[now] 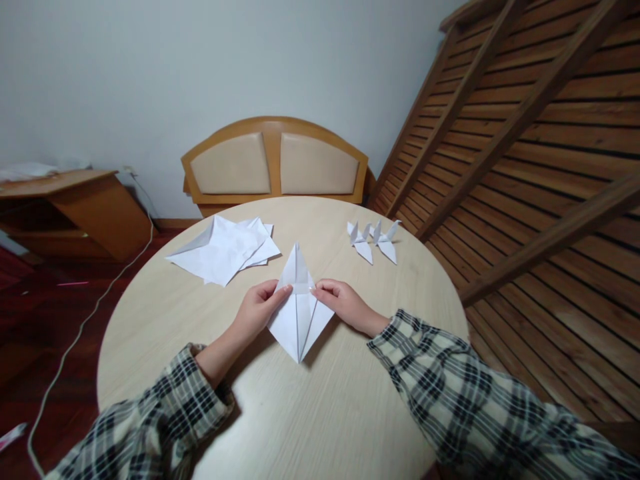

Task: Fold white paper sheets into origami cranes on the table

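Between my hands is a folded sheet of white paper (299,320), a kite-like diamond with a crease down its middle and its narrow tip pointing away from me. My left hand (261,305) grips its left edge, thumb on top and fingers underneath. On the opposite edge, my right hand (345,303) pinches the paper with thumb and forefinger. The paper is held just over or on the table; which of the two I cannot tell. Two finished paper cranes (361,239) stand side by side at the table's far right.
A pile of white paper sheets (220,250) lies at the far left of the round table (340,413). Behind it stands a wooden headboard (273,160). Wooden slats (550,167) lean at the right. A desk (75,207) and a white cable (83,327) are at the left.
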The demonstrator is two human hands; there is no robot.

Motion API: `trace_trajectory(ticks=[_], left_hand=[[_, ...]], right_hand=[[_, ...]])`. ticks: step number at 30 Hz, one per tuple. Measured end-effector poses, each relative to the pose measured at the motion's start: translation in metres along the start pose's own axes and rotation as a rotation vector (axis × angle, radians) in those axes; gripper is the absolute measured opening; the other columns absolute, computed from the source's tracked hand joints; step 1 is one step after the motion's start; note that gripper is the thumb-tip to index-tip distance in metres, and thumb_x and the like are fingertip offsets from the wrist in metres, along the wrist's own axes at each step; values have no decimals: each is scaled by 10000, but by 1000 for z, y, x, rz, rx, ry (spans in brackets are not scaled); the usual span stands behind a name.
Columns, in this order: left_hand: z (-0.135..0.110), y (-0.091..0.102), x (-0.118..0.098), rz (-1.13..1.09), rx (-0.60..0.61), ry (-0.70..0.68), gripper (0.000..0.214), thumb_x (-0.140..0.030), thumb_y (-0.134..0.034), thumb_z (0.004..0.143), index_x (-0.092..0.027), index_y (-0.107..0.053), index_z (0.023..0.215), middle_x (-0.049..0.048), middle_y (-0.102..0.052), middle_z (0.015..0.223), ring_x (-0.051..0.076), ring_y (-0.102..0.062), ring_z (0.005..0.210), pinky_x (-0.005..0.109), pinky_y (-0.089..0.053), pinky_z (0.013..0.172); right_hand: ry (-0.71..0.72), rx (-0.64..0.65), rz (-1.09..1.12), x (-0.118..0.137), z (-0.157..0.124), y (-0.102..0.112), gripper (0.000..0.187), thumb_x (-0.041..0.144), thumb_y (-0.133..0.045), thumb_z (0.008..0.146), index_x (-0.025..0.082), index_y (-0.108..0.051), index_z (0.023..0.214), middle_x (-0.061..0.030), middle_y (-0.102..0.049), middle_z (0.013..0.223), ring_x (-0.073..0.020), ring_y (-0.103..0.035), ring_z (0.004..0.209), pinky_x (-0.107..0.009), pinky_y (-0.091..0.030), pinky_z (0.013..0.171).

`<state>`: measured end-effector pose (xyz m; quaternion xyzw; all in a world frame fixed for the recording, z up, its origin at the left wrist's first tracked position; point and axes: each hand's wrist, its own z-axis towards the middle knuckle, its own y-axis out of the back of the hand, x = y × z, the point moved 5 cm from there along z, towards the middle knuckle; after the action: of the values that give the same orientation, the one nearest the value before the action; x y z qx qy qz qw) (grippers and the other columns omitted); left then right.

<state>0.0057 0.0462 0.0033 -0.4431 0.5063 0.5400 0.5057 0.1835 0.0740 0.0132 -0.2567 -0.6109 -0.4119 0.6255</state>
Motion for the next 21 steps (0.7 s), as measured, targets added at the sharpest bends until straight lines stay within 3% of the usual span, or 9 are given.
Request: trace_trajectory(ticks=[4,9,13,16,21], left_hand=[[0,0,1,33,11,-20,358,-482,-667,816,-132,-664,739,5,-571,612,115,-475,518,226,-340,478],[-1,-3,-6,65,26,-64,315,-446,-650,839,-134,-676,810,21,-603,684,126,-508,569,230,-368,499],[-2,-4,-9,27,13,-87,366,-400,-641,858,-151,-629,1125,49,-657,810,148,-567,639,236,-411,530],[-2,-2,-6,41,-11,-74,488,-395,-597,897,-179,-507,1325,1,-600,693,124,-498,536,213,-337,464],[-3,1,-6,90,-38,-121,515,-389,-543,939,-234,-428,1417,-31,-533,662,116,-447,519,216,-308,468]], right_hand=[[3,12,-33,-5,1,-1,402,530,-630,833,185,-507,669,45,-418,638,-113,-396,596,-271,-284,564],[-16,41,37,-10,1,-4,348,484,-714,772,177,-552,773,22,-519,720,-122,-466,646,-268,-353,591],[-19,66,73,-11,0,-6,334,424,-753,742,168,-577,865,-5,-581,817,-138,-530,711,-291,-410,666],[-33,72,108,-10,0,-7,332,413,-757,743,167,-573,870,-7,-596,830,-141,-553,737,-288,-412,678],[-71,46,159,-9,0,-5,358,482,-720,773,177,-536,809,22,-566,718,-116,-504,635,-262,-344,584]])
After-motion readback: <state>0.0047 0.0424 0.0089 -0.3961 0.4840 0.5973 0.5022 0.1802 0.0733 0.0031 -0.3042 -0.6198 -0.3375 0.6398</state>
